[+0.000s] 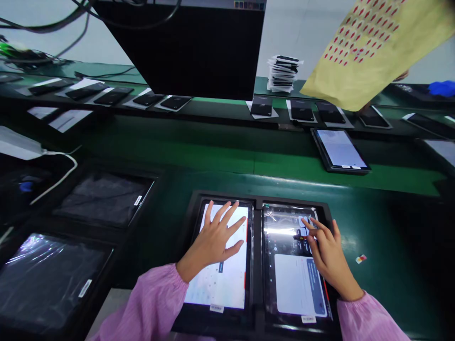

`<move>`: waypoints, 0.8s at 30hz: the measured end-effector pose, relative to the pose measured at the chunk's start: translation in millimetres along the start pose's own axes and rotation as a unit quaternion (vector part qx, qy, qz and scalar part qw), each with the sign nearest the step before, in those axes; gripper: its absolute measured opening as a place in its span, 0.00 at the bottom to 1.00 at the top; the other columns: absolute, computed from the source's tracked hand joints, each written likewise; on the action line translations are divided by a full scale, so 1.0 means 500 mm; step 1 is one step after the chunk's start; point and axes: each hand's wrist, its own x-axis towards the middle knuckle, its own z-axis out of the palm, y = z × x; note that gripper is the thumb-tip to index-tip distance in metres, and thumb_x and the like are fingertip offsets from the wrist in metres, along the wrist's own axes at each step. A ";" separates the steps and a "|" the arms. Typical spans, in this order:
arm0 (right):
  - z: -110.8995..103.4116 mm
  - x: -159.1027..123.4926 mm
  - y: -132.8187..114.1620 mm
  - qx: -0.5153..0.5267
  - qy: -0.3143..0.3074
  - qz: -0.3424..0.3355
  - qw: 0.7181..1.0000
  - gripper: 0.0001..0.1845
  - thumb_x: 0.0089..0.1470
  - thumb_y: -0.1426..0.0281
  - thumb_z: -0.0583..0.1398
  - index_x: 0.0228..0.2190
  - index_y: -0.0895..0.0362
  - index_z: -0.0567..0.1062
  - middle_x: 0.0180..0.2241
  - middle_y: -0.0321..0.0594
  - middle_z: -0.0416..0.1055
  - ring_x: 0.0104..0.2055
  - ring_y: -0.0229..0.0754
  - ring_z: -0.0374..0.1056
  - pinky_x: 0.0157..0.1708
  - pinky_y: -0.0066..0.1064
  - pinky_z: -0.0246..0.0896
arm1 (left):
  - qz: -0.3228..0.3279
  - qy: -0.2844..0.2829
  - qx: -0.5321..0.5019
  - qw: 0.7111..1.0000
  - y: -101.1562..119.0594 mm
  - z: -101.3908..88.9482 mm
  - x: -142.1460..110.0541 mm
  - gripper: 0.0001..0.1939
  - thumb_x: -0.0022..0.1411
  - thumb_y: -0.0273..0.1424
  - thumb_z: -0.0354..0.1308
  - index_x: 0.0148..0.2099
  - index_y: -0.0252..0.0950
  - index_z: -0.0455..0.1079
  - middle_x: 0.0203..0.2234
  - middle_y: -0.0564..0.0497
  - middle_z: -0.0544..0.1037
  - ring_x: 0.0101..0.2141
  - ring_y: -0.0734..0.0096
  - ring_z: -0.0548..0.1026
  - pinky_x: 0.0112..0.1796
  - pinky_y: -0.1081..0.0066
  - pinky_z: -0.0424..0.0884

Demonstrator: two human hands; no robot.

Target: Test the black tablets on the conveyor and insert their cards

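Two lit tablets lie side by side in a black tray [258, 265] on the green bench. Over the left tablet [227, 291] my left hand [215, 237] is spread, fingers stretched across its white screen; whether the fingertips touch the glass I cannot tell. My right hand [327, 251] is at the upper right of the right tablet [284, 241], index finger extended to the screen and other fingers loosely bent. That screen shows a dark page with a pale panel. Both tablets carry a small white label at the bottom edge. Neither hand grasps anything.
A small coloured card [360, 258] lies right of the tray. Film-covered dark tablets [103, 199] sit at the left. Another lit tablet [341, 149] rests farther back, before a shelf of several devices. A black monitor [199, 47] and yellow sheet [373, 52] hang overhead.
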 end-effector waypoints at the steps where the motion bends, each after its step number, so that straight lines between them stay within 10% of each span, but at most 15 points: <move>1: 0.000 0.000 0.000 0.002 0.000 0.000 1.000 0.09 0.64 0.68 0.49 0.43 0.54 0.67 0.51 0.44 0.74 0.59 0.49 0.64 0.66 0.62 0.35 | -0.002 -0.001 0.001 1.000 0.000 0.001 0.001 0.24 0.65 0.44 0.52 0.61 0.45 0.67 0.64 0.42 0.64 0.61 0.48 0.62 0.64 0.41 0.38; 11: -0.003 0.001 -0.001 0.023 0.001 0.009 1.000 0.06 0.64 0.68 0.50 0.34 0.53 0.65 0.52 0.42 0.73 0.59 0.49 0.64 0.66 0.61 0.34 | 0.058 0.014 0.016 0.998 -0.013 0.004 -0.005 0.25 0.64 0.52 0.50 0.53 0.43 0.73 0.60 0.47 0.70 0.61 0.54 0.64 0.66 0.45 0.33; 16: -0.010 -0.001 -0.002 0.066 0.052 0.019 0.996 0.06 0.64 0.70 0.49 0.36 0.54 0.65 0.52 0.44 0.74 0.61 0.48 0.62 0.66 0.62 0.35 | -0.027 0.091 0.096 0.991 -0.054 -0.051 -0.047 0.13 0.65 0.41 0.54 0.34 0.39 0.74 0.49 0.51 0.79 0.54 0.59 0.72 0.65 0.45 0.41; 24: -0.017 -0.003 -0.006 0.109 0.133 0.048 0.984 0.04 0.63 0.72 0.50 0.34 0.54 0.62 0.49 0.47 0.76 0.62 0.47 0.63 0.65 0.63 0.38 | 0.031 0.056 0.014 0.998 -0.048 -0.015 0.021 0.19 0.64 0.43 0.54 0.51 0.40 0.74 0.59 0.42 0.70 0.59 0.50 0.66 0.64 0.39 0.37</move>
